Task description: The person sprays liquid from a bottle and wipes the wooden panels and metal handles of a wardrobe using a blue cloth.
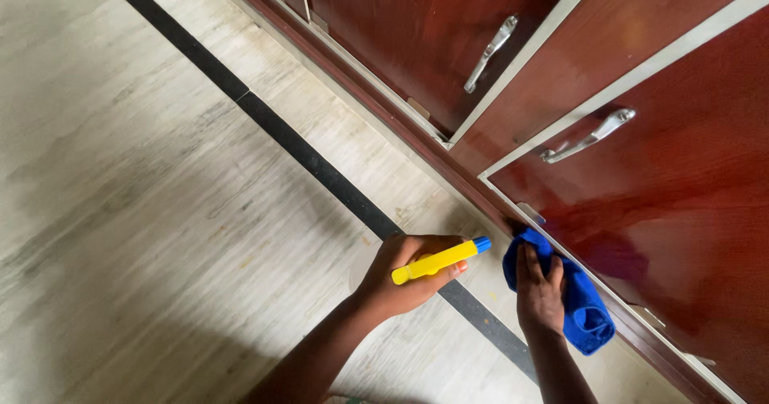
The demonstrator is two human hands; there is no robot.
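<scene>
My left hand point(404, 280) grips a yellow spray bottle head with a blue nozzle tip point(439, 261); the nozzle aims right, at the cabinet. Whatever lies below the sprayer is hidden under the hand. My right hand point(538, 292) presses a blue cloth point(583, 308) against the lower left edge of a glossy dark red cabinet door point(681, 204). The cloth bunches under and beside my fingers, near the door's pale trim and the plinth.
A second red door point(424, 28) stands to the left; each door has a silver handle point(589, 137). A red plinth point(376, 104) runs along the base. The pale stone floor point(160, 212) has a black inlay stripe point(304, 152) parallel to the cabinets.
</scene>
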